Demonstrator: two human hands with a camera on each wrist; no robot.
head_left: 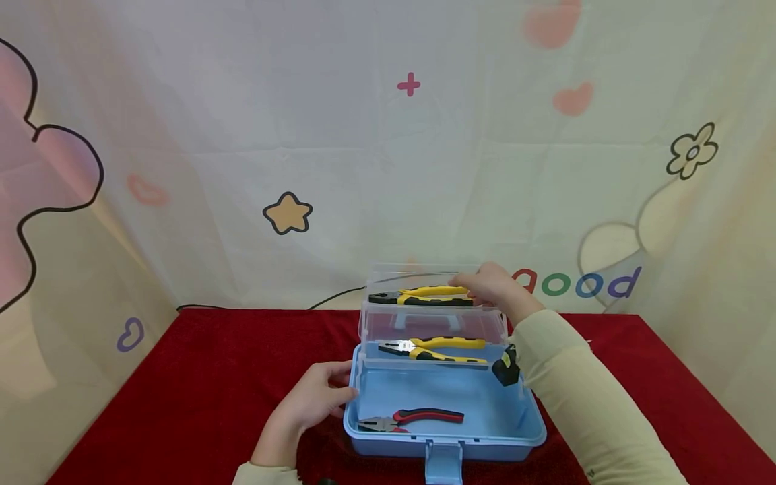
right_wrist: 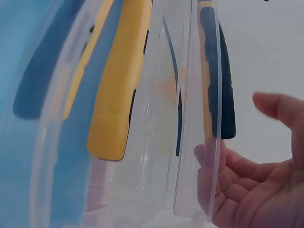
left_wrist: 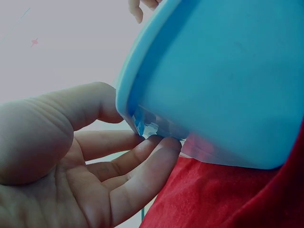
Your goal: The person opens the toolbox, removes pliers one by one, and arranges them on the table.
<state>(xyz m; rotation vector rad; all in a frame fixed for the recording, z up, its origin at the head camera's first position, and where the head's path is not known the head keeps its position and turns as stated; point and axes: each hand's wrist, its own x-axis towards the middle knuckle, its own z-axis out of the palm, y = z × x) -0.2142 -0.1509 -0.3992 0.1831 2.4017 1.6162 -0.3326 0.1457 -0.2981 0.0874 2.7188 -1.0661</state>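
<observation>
A light blue toolbox [head_left: 445, 444] stands with its clear tiered trays raised. My left hand [head_left: 315, 394] grips its left side, thumb at the rim and fingers outside, as the left wrist view shows. My right hand [head_left: 494, 289] is at the right end of the upper clear tray [head_left: 433, 316], fingers loosely bent by the handle ends of black-jawed pliers [head_left: 433, 301] with yellow-and-black grips. The thumb stands apart from the handles in the right wrist view. Silver-jawed pliers [head_left: 448, 343] lie in the lower tray. Red-and-black-handled pliers [head_left: 430, 415] lie inside the box at the front.
A red cloth [head_left: 242, 377] covers the table under the box. The blue latch [head_left: 444, 461] hangs down at the box front. A black piece [head_left: 506, 366] shows under the right sleeve. Behind is a printed curtain [head_left: 364, 135], with a black cable [head_left: 336, 296] before it.
</observation>
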